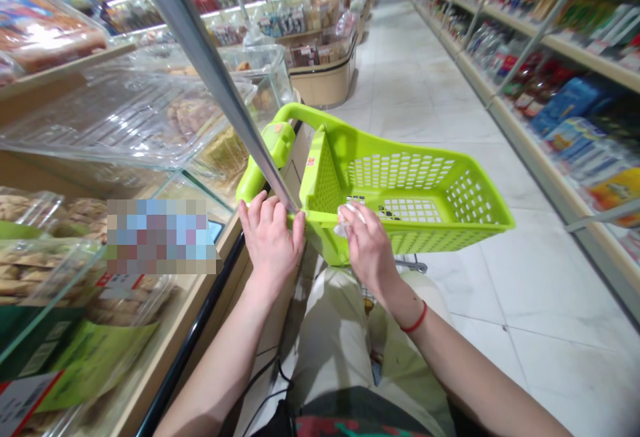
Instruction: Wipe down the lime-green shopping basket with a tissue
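Note:
A bright green plastic shopping cart (425,223) stands in front of me, turned sideways across my knees, with its handle (253,180) on the left. My left hand (273,237) rests on the cart's near side by the handle end, fingers bent over the edge and thumb toward the basket. Between the fingers of my right hand (370,247) is a crumpled white tissue (346,223), pinched at the near rim of the basket. A red string bracelet (416,317) circles my right wrist. The basket's perforated floor shows through its opening.
A slanted metal pole (215,77) crosses in front of the cart handle. Close on the left is a display counter with clear plastic lids (110,117) and packed baked goods (30,270). Stocked shelves (565,43) line the right. A tiled aisle (395,70) runs ahead.

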Motion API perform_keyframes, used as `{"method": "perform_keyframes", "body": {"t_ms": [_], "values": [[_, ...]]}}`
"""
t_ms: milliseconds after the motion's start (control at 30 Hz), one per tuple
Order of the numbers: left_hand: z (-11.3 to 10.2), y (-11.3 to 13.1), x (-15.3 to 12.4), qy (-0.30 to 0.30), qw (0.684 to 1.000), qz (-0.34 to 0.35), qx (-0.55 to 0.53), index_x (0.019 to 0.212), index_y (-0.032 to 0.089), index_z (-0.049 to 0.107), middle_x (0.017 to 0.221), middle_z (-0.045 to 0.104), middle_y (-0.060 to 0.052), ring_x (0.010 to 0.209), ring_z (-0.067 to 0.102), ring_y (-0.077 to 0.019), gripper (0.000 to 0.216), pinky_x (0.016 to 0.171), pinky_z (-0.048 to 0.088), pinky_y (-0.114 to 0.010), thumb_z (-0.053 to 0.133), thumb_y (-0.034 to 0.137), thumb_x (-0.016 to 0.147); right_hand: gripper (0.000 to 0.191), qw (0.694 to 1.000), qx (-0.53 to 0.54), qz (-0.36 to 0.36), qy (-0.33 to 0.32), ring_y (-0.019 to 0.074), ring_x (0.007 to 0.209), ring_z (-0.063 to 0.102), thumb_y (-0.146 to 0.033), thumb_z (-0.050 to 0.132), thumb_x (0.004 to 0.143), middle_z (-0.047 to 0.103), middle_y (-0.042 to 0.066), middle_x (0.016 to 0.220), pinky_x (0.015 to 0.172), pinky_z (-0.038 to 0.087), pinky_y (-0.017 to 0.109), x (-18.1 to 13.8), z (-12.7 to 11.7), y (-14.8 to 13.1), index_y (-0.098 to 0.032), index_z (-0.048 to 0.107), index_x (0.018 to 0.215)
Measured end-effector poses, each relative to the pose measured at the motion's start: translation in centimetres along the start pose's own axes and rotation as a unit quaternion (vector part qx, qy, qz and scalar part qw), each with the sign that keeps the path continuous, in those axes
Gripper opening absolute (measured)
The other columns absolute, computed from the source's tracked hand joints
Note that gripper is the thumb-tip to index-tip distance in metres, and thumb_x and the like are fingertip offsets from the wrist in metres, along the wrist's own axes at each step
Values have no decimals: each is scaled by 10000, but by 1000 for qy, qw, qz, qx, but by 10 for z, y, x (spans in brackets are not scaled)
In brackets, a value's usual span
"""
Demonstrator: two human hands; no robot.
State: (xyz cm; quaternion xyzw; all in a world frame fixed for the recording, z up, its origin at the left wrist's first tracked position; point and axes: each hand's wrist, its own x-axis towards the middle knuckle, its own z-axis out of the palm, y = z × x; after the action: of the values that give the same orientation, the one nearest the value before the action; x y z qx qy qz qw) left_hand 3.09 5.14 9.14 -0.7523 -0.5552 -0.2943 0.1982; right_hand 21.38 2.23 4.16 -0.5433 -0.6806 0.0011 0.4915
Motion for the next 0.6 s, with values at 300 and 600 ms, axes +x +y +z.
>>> {"method": "perform_keyframes", "body": {"t_ms": [300,600], "values": [[1,-3,3,4,999,-17,-36,973,193,631,1139,674,-131,1319,487,-315,229,1223,162,-611,503,382,955,363,995,44,-39,-75,249,1251,595,-223,460,1007,603,171,1366,1079,512,409,36,14,-41,-166,627,1325],[5,-5,4,13,999,-8,-32,959,188,613,1136,682,-137,1332,477,-330,234,1216,167,-618,502,393,952,343,999,23,-43,-8,250,1207,633,-188,467,1002,653,168,1286,1050,538,427,11,3,1,-170,646,1294]]}}
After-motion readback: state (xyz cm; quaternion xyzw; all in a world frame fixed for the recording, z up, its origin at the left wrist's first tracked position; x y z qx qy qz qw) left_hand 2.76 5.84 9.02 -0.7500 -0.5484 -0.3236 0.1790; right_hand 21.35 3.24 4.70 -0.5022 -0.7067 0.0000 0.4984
